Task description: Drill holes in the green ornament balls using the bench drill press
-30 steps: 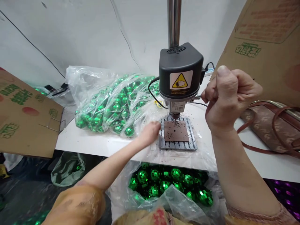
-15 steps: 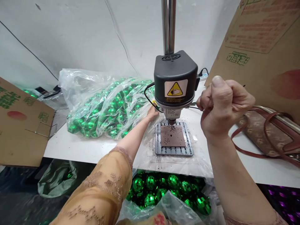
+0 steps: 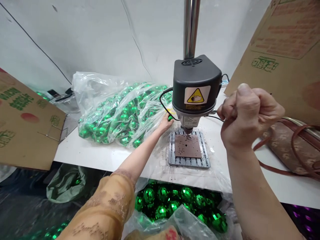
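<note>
A small black drill press (image 3: pixel 197 85) with a yellow warning label stands on a steel column. My right hand (image 3: pixel 250 115) is closed in a fist at its right side, around the end of its metal lever (image 3: pixel 212 112). Below the chuck, a brown square plate (image 3: pixel 188 150) with a small hole lies on the slotted metal base (image 3: pixel 206 156), strewn with dark shavings. Left of the drill press, my left hand (image 3: pixel 165 124) reaches beside the bag, its fingers closed on a shiny green ball (image 3: pixel 170 118). Part of that hand is hard to see.
A clear plastic bag (image 3: pixel 97 100) full of green mirrored balls lies on the white table (image 3: pixel 82 150). More green balls (image 3: pixel 175 200) sit in an open bag at the front edge. Cardboard boxes (image 3: pixel 27 123) flank both sides, and a brown handbag (image 3: pixel 290 146) rests at right.
The view has shifted, so the drill press and bag appear farther right. A green ball now shows at my left hand's fingertips. My right hand keeps its grip on the lever.
</note>
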The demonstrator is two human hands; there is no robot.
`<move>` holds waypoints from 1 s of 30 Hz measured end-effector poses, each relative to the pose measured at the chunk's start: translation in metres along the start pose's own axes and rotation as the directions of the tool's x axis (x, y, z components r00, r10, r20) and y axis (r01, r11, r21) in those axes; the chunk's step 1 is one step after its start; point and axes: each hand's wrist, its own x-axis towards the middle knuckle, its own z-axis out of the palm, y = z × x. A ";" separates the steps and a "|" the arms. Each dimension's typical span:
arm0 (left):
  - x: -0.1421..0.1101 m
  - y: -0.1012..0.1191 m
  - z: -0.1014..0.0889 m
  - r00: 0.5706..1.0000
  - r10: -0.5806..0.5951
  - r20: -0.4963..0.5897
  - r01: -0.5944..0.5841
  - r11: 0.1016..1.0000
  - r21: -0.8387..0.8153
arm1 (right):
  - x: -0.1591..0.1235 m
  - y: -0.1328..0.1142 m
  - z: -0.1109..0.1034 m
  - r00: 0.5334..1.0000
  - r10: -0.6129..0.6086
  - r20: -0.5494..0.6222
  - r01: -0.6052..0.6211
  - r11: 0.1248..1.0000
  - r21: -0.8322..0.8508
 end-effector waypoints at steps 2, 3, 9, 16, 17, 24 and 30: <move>-0.021 0.004 -0.012 0.998 -0.060 0.020 0.061 0.998 -0.020 | 0.000 0.001 0.000 1.000 -0.013 -0.005 0.013 1.000 0.019; -0.033 0.006 -0.018 0.992 -0.113 0.047 0.117 0.990 -0.078 | 0.000 0.001 0.000 1.000 -0.012 -0.004 0.012 1.000 0.025; -0.093 0.028 -0.036 0.936 -0.234 0.264 0.349 0.725 -0.594 | 0.001 0.002 -0.001 1.000 -0.016 0.001 0.016 1.000 0.018; -0.127 0.045 -0.016 0.928 -0.215 0.304 0.367 0.667 -0.648 | 0.000 0.005 -0.002 1.000 -0.020 0.002 0.020 1.000 0.020; -0.129 0.045 -0.014 0.926 -0.219 0.307 0.372 0.670 -0.643 | 0.000 0.005 -0.002 1.000 -0.018 0.003 0.018 1.000 0.003; -0.135 0.044 -0.008 0.938 -0.172 0.302 0.323 0.752 -0.575 | -0.001 0.006 -0.004 0.999 -0.006 0.033 0.006 1.000 0.008; -0.137 0.045 -0.003 0.945 -0.123 0.303 0.258 0.850 -0.460 | -0.002 0.009 -0.006 0.999 -0.006 0.034 0.008 0.999 -0.046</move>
